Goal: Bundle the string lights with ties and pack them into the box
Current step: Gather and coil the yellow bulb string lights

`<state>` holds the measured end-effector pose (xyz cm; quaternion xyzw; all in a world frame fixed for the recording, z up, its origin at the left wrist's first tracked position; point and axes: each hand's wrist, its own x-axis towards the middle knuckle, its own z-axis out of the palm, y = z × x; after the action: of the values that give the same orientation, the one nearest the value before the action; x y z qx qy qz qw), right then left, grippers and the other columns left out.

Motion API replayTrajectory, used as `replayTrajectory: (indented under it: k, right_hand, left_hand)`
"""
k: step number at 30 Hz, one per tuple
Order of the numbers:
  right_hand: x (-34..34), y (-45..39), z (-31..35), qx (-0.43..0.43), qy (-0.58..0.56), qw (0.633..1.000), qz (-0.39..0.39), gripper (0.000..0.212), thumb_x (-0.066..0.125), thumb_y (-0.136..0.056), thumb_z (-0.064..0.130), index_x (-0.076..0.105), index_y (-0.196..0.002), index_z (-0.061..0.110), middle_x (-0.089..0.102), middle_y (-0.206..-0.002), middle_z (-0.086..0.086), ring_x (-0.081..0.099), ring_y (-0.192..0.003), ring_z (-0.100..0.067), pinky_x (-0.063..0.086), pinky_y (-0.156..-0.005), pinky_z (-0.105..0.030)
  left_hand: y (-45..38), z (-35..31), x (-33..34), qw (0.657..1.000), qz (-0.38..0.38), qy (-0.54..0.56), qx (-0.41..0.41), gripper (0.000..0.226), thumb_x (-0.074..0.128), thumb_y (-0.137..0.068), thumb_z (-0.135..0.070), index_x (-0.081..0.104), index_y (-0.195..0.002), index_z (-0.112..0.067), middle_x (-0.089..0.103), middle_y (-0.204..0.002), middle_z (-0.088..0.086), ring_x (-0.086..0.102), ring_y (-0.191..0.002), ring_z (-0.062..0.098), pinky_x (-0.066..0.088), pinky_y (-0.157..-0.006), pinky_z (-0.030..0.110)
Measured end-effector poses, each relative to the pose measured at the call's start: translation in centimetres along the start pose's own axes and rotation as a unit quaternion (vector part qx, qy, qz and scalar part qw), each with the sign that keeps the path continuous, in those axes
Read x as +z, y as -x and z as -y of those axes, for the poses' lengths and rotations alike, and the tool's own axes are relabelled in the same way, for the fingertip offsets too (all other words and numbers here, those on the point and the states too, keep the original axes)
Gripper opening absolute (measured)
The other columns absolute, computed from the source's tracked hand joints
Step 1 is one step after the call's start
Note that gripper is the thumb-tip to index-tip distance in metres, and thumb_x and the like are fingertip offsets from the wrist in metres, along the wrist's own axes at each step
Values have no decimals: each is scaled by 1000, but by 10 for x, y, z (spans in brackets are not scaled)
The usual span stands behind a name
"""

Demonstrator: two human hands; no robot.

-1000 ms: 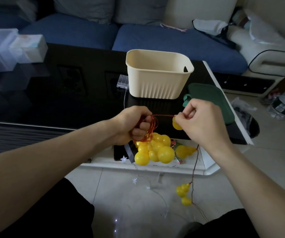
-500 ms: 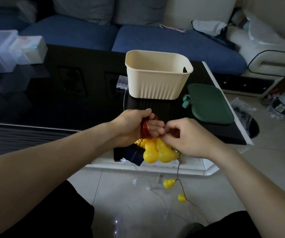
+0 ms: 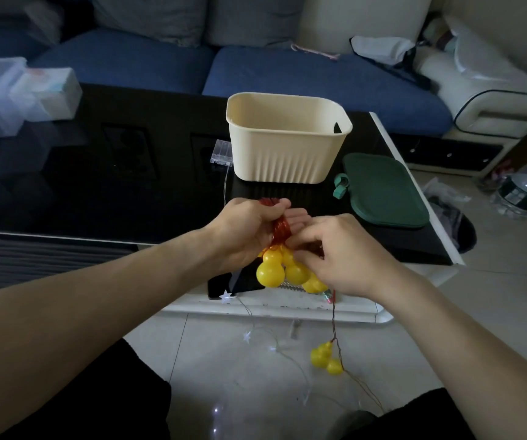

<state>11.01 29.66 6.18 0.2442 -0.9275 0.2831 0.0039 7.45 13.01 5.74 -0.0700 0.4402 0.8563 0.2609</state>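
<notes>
Over the table edge the left hand (image 3: 246, 231) clamps the limp red wire coil (image 3: 279, 228) — best held there — while the right hand (image 3: 340, 254) pinches light, dangling yellow bulbs (image 3: 283, 269).

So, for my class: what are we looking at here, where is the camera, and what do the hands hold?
No machine here: a person's two bare arms, filmed by a camera worn on the head, looking forward and down. The left hand has its grip around a coil of red wire with yellow gourd-shaped plastic lights hanging under it. The right hand works at the same bundle; its fingertips are hidden. More yellow lights dangle above the floor. On the black glass table stand an open cream ribbed plastic box and a flat green lid.
</notes>
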Motion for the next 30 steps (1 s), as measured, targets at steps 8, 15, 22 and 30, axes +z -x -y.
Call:
replayTrajectory:
  k: [8,15,22,30]
  right_hand:
    - [-4,-4,5,23,-66,994,-83,29,86,-73,5,63,-69,22,68,-65,6,65,-59,-7,53,-57,-21]
    - [-8,-5,-11,83,-85,993,-7,43,92,-63,45,57,-62,19,57,-52,8,48,-48,-3,39,-49,-21]
    - [-17,-1,-35,126,-187,959,172,41,83,-70,57,72,-88,23,72,-85,-9,64,-77,-17,52,-72,-37]
    - [-20,0,-44,149,-257,944,145,28,70,-85,37,70,-80,9,71,-72,-9,64,-65,-9,47,-67,-20]
  left_hand:
    - [11,11,3,968,92,-230,-42,34,34,-103,-12,63,-101,4,66,-88,12,64,-71,18,55,-65,28]
    - [13,14,3,927,118,-347,-75,35,40,-104,-17,64,-83,-4,63,-61,8,44,-46,13,37,-46,22]
    - [9,10,-5,908,117,-390,-99,25,49,-99,-15,57,-76,-9,28,-57,1,21,-49,12,16,-46,25]
    - [8,-6,-16,877,170,-440,-89,28,55,-99,-23,55,-74,-10,26,-55,-1,21,-45,10,14,-47,26]
